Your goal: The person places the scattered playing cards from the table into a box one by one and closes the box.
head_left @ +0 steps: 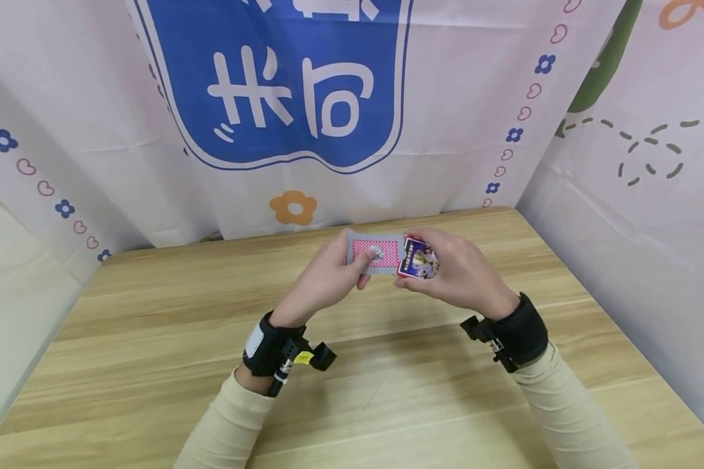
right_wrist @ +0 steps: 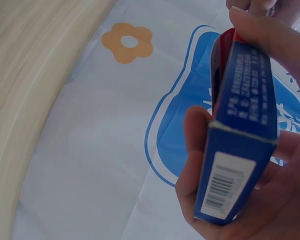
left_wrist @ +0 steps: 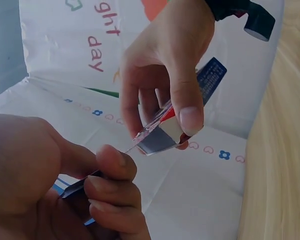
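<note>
Above the far part of the table, my left hand [head_left: 326, 270] pinches a playing card or thin stack of cards [head_left: 392, 250], its thumb lying across the red-patterned, grey-bordered back. My right hand [head_left: 468, 270] grips a small card box [head_left: 418, 259] with a dark blue picture face and red edges. The cards' right end meets the left end of the box; how far they reach inside cannot be told. In the left wrist view, a pale flap [left_wrist: 162, 140] stands at the box end facing my left hand. A barcode label [right_wrist: 226, 185] shows on the box's blue end in the right wrist view.
The wood-grain table [head_left: 152, 339] lies beneath both hands. A white printed cloth [head_left: 446, 130] with a blue emblem hangs along its far edge, and another printed cloth [head_left: 639, 215] hangs at the right. Black camera straps [head_left: 519, 332] circle both wrists.
</note>
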`<state>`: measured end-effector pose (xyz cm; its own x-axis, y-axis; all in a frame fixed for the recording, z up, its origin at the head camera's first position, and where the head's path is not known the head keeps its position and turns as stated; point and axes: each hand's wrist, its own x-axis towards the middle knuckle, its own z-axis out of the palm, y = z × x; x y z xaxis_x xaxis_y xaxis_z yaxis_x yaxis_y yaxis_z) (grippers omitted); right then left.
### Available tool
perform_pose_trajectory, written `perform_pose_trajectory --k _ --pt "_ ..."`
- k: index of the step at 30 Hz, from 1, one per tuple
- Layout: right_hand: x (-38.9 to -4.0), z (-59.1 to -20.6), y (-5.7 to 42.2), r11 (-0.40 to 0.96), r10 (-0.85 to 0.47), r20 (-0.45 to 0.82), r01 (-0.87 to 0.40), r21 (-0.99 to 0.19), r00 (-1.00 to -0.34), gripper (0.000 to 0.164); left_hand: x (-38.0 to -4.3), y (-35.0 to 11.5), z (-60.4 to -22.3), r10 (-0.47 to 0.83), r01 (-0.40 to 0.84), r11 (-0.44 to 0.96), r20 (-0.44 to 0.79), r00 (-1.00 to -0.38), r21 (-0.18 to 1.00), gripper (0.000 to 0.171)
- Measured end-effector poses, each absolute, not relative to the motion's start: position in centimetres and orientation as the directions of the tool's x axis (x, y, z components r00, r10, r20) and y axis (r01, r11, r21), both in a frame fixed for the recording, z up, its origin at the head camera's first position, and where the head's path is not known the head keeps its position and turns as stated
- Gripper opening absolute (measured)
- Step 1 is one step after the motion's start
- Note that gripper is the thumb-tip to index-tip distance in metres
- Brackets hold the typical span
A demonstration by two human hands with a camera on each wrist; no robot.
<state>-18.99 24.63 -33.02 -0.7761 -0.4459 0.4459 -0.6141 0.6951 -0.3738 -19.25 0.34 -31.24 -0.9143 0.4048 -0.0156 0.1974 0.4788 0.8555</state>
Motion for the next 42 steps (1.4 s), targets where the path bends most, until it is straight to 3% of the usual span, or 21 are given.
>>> perform_pose_trajectory --k 15,25,33,42 --pt "-19.1 -33.1 24.8 0.685 -0.444 0.446 -0.615 -0.39 -0.777 0.076 -18.6 0.9 -30.8 0.373 0.162 0.431 -0.012 -0.928 0.888 0.023" --pt "-18.8 -33.4 24.5 0.633 -0.551 0.408 -0.683 -0.364 -0.728 0.076 -19.5 0.8 -32.0 0.544 0.149 0.412 -0.111 -0.832 0.899 0.024" --pt "-19.1 -33.3 25.1 0.683 -0.476 0.434 -0.633 -0.365 -0.765 0.077 -19.6 0.3 -31.7 0.317 0.125 0.385 -0.004 -0.948 0.914 0.023" --pt "-18.8 -33.0 24.8 0.651 -0.502 0.43 -0.655 -0.384 -0.751 0.076 -19.5 0.9 -32.0 0.347 0.091 0.346 -0.038 -0.937 0.934 0.017"
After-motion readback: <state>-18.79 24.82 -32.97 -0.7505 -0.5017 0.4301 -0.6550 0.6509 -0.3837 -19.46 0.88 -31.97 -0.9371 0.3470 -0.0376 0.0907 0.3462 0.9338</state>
